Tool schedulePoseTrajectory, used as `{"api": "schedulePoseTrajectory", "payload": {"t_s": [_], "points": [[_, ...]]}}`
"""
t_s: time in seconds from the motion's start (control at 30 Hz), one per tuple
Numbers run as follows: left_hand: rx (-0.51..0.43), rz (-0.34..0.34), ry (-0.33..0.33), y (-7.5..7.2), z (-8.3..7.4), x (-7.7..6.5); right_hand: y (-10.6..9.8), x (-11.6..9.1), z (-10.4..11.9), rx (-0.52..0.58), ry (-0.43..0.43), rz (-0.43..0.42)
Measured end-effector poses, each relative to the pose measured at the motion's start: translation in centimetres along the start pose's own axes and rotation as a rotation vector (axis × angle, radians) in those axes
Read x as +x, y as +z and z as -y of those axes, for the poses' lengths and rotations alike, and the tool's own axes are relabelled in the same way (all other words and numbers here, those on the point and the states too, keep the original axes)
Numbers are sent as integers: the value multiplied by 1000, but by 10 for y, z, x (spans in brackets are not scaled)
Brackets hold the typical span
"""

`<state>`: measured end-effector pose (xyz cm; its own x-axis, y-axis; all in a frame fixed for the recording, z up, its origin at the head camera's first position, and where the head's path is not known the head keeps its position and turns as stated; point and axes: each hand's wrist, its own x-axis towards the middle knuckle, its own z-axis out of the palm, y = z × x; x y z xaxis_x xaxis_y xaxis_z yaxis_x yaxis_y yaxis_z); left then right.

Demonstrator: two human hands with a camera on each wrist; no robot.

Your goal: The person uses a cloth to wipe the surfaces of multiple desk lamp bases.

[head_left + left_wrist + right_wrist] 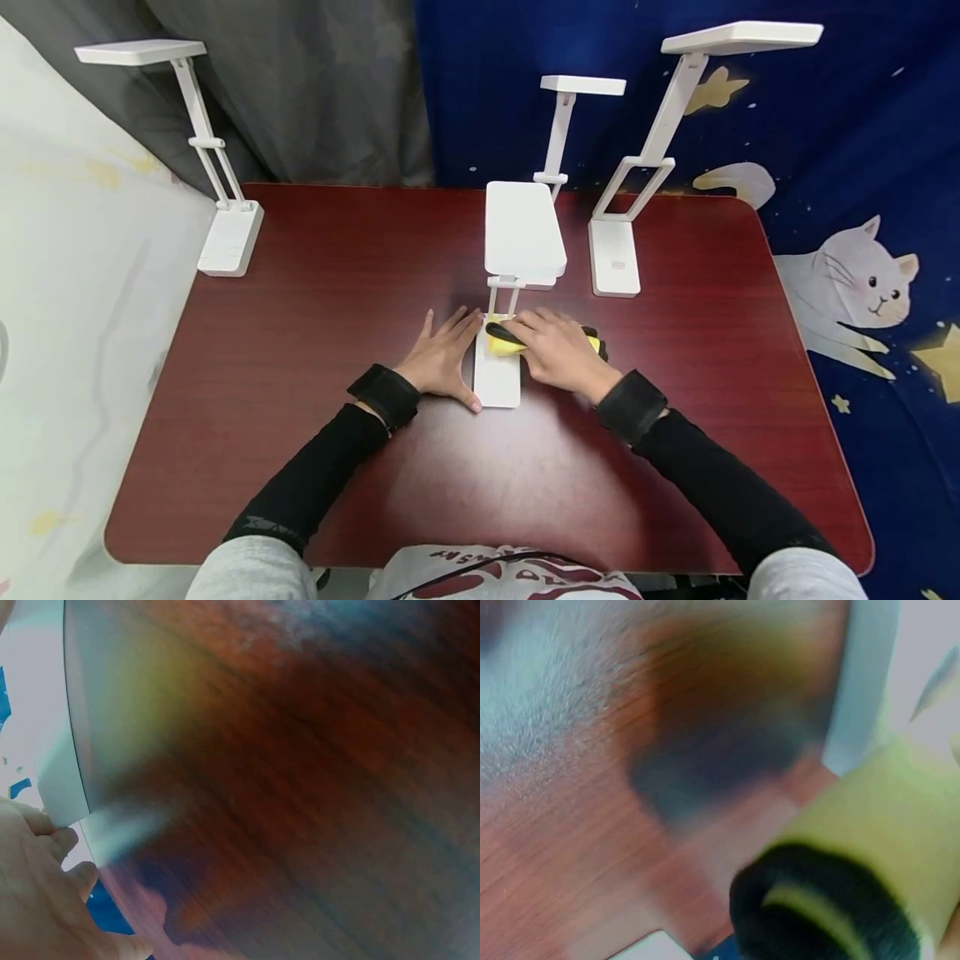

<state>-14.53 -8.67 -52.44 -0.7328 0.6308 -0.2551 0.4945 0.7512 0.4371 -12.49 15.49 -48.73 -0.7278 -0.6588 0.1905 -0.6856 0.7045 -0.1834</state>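
A white desk lamp point(497, 379) stands in the middle of the table, its flat head point(525, 229) tilted toward me above its base. My right hand point(558, 348) grips a folded yellow cloth with black edging point(506, 344) against the top of that base. The same cloth point(870, 832) fills the lower right of the right wrist view. Along the left side of the base lies my left hand point(446, 358), fingers spread, with the thumb by the near corner and the fingertips by the far end. The base's edge point(56, 750) shows in the left wrist view.
Several more white lamps stand about: one at the far left point(231, 237), one at the back right point(615, 258), and one point(558, 137) partly hidden behind the middle lamp. The reddish-brown table point(337, 275) has curtains behind it and a white wall at left.
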Motion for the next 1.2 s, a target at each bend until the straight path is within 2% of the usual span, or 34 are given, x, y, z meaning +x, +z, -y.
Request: {"api": "schedulePoseTrajectory", "payload": {"t_s": [0.1,0.23,0.4,0.6,0.7,0.77,0.83,0.87,0.97,1.03,1.1,1.2], "points": [[-1,12,-2,1,-2,0,8,-2,1,-52,8,35],[6,-8,10,1,-3,0,10,-15,10,-36,-2,26],[22,-33,20,-2,-3,-1,10,-34,24,2,-85,4],[19,-37,18,-3,-1,-2,7,-54,43,47,-155,78],[7,-35,5,0,-1,-2,9,-63,47,122,-188,136],[-10,-20,1,1,-1,-3,11,-68,47,213,-166,153],[-35,0,-5,2,0,-3,11,-70,43,316,-84,134],[-52,6,-8,2,0,-3,9,-68,39,369,-13,108],[-111,-14,-29,0,0,-4,3,-55,21,468,265,13],[-151,-39,-40,-1,-2,-3,2,-41,5,489,468,-27],[-170,-42,-39,0,-5,-2,3,-26,-9,481,628,-31],[-130,10,-34,6,-10,-1,11,-9,-20,431,748,15]]}}
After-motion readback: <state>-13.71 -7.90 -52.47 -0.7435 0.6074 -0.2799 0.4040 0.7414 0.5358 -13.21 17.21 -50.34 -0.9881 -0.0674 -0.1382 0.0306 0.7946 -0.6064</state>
